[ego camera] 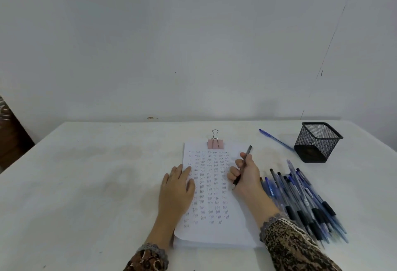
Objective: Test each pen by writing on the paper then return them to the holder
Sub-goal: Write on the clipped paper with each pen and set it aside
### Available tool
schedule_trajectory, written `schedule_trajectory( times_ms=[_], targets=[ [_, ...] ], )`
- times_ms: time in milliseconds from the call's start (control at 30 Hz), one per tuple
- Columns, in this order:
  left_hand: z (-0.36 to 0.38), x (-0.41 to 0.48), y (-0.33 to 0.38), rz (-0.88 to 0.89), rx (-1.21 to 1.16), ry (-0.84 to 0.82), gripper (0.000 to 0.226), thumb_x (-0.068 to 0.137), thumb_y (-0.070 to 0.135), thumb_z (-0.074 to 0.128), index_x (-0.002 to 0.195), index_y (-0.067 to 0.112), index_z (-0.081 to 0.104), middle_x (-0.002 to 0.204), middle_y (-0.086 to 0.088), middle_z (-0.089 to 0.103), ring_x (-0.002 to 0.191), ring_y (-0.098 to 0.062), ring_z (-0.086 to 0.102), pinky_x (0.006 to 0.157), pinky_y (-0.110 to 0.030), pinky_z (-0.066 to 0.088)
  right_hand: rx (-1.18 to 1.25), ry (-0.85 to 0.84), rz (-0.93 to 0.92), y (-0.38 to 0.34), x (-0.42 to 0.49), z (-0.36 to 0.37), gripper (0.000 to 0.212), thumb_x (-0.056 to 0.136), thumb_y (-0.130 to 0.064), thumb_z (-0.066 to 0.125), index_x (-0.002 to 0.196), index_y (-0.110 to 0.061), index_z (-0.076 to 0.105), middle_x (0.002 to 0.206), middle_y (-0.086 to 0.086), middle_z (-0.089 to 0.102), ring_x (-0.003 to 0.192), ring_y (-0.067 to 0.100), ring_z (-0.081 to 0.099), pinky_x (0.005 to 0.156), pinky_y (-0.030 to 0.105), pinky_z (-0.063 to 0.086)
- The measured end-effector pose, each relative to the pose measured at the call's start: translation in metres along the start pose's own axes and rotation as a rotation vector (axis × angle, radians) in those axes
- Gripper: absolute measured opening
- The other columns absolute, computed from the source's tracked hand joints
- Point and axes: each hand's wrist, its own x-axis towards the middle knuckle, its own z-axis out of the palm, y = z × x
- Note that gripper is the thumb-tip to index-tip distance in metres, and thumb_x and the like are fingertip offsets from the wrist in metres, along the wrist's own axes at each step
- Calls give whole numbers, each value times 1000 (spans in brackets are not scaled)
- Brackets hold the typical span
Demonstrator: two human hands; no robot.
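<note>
A stack of white paper (214,234), covered with rows of small written words, lies in front of me under a pink binder clip (215,143). My left hand (177,187) rests flat on the sheet's left edge. My right hand (247,174) grips a dark pen (247,153) in a writing hold, its tip touching the paper near the right margin. A pile of several blue and black pens (305,200) lies to the right of the paper. The black mesh holder (315,142) stands at the back right and looks empty.
One blue pen (276,139) lies alone on the white table (96,174) just left of the holder. A wall runs right behind the table's far edge. A dark patterned object (10,131) stands off the table's left side.
</note>
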Motion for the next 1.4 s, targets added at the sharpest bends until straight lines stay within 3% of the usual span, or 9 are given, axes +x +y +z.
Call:
schedule_trajectory(
  times_ms=[233, 433, 600, 667, 733, 867, 933, 1067, 1400],
  targets=[
    [1, 1, -2, 10, -32, -8, 46, 97, 32, 31, 142, 22, 32, 152, 0, 25, 142, -14, 15, 115, -31, 5, -216, 32, 6, -13, -8, 8, 29, 102, -25, 30, 77, -17, 43, 55, -3, 35, 35, 10, 28, 39, 14, 24],
    [0, 0, -2, 1, -39, -29, 66, 82, 46, 15, 142, 22, 32, 151, 0, 25, 142, -15, 16, 116, -32, 7, -1401, 71, -444, -78, -24, 3, 23, 99, -21, 39, 93, -7, 57, 82, 5, 53, 79, 20, 49, 68, 28, 35],
    [1, 0, -2, 11, -29, -13, 53, 93, 41, 25, 141, 21, 33, 151, 0, 27, 141, -15, 17, 116, -33, 8, -1952, 149, -380, -107, -26, -19, 25, 94, -12, 46, 107, 6, 58, 112, 20, 61, 107, 31, 56, 74, 28, 38],
    [0, -1, -1, 14, -35, -12, 62, 86, 44, 20, 141, 21, 34, 150, 0, 27, 141, -15, 18, 115, -33, 8, -2015, 142, -339, -104, -28, -28, 23, 89, -14, 53, 102, 4, 58, 108, 21, 63, 100, 31, 60, 71, 27, 42],
    [-2, -1, 0, 13, -37, -12, 67, 81, 47, 16, 141, 21, 35, 150, 0, 28, 141, -15, 18, 115, -33, 9, -2066, 100, -321, -100, -34, -33, 26, 88, -18, 58, 105, 2, 58, 107, 18, 65, 102, 30, 61, 87, 29, 46],
    [-3, -1, 1, 21, -43, 0, 67, 81, 46, 18, 139, 18, 37, 148, -2, 32, 140, -16, 21, 114, -33, 11, -2219, 96, -362, -94, -38, -38, 31, 90, -22, 58, 114, -2, 54, 104, 10, 66, 120, 25, 53, 113, 23, 19],
    [-3, -1, 1, 19, -39, -7, 65, 83, 44, 20, 140, 19, 36, 149, -1, 31, 140, -15, 20, 114, -33, 10, -2232, 101, -374, -93, -37, -39, 28, 90, -20, 57, 112, -3, 55, 102, 10, 65, 117, 23, 54, 111, 23, 24],
    [-3, -1, 3, 8, -45, -11, 60, 87, 42, 22, 140, 20, 36, 150, 0, 29, 140, -14, 19, 115, -32, 9, -2080, 101, -352, -103, -28, -29, 32, 87, -24, 60, 110, -3, 57, 110, 10, 61, 108, 24, 55, 74, 26, 43],
    [-2, 0, 4, -13, -7, 20, 73, 78, 52, 9, 139, 24, 37, 149, 4, 31, 138, -9, 22, 114, -28, 10, -2179, 97, -362, -136, 64, -17, 36, 94, -1, 34, 126, 4, 49, 124, 18, 55, 108, 28, 55, 85, 29, 43]
  ],
)
